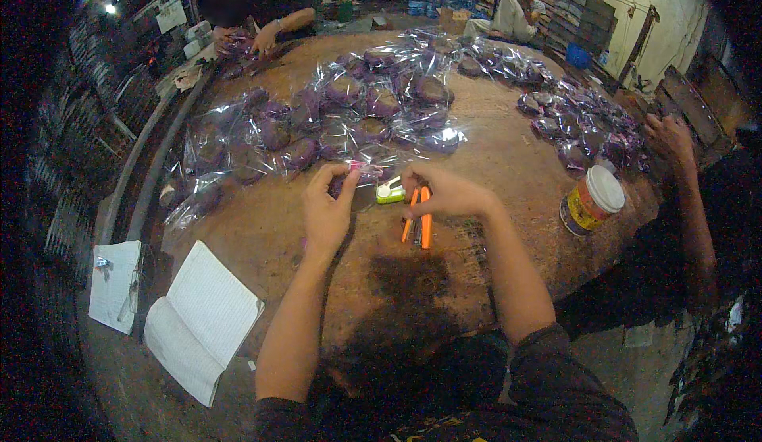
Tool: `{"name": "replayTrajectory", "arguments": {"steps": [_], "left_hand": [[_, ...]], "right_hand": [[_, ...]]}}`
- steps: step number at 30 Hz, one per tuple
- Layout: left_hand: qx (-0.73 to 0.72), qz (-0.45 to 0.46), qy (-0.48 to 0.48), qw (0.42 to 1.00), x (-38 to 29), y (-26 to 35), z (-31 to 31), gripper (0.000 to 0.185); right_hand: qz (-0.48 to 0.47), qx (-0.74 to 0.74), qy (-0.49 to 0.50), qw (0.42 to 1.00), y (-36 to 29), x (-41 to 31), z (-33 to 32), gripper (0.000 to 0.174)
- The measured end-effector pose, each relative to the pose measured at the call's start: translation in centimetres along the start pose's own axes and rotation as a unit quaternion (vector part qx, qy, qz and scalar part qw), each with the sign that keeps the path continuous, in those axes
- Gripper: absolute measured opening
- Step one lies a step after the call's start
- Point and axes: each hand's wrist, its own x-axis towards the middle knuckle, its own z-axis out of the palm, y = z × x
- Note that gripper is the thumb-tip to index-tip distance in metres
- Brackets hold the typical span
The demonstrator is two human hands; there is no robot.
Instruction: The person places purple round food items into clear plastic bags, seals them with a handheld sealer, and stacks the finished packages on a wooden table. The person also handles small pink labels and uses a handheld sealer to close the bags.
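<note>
My left hand (pixel 328 204) pinches a small pink tag (pixel 355 165) at the edge of a clear plastic wrapper. Something dark purple shows between its thumb and fingers. In my right hand (pixel 446 192) is a hand tool with orange handles (pixel 425 221), held with its handles towards me; its working end is hidden by my fingers. A white and green object (pixel 391 192) sits between the two hands, against my right fingertips; I cannot tell whether it belongs to the tool. Just beyond the hands lie many purple ring-shaped items in clear plastic (pixel 372 99).
More wrapped purple items (pixel 586 120) lie at the right, near another person's hand (pixel 670 135). A lidded tub (pixel 592 201) stands there. Open notebooks (pixel 214 299) (pixel 114 287) lie at the left of the wooden table (pixel 488 126). Another person's hands (pixel 265 37) work at the far left.
</note>
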Motion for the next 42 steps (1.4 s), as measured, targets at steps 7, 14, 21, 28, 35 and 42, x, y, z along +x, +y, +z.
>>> {"name": "replayTrajectory", "arguments": {"steps": [7, 14, 21, 28, 35, 42], "left_hand": [[-0.017, -0.016, -0.006, 1.000, 0.0, -0.2, -0.1, 0.021], [-0.001, -0.054, 0.038, 0.998, 0.4, -0.8, -0.8, 0.026], [-0.012, -0.060, 0.042, 0.997, 1.2, -1.4, -1.6, 0.030], [-0.016, -0.093, 0.060, 0.994, 1.8, -0.8, -2.8, 0.028], [-0.043, -0.089, 0.061, 0.993, 1.7, -1.4, -2.8, 0.027], [-0.001, -0.093, 0.107, 0.990, 2.1, -2.3, -3.4, 0.031]], "right_hand": [[0.032, 0.001, 0.133, 0.991, -1.7, 0.1, -0.7, 0.020], [-0.031, -0.117, 0.149, 0.981, -1.8, 0.9, 1.3, 0.017], [-0.136, -0.024, 0.292, 0.947, -2.4, 3.2, 5.9, 0.021], [-0.166, -0.025, 0.370, 0.914, -2.6, 4.6, 6.8, 0.023], [-0.154, -0.089, 0.278, 0.944, -2.7, 3.8, 7.4, 0.027], [-0.029, 0.145, 0.316, 0.937, -4.1, 3.6, 10.1, 0.037]]}}
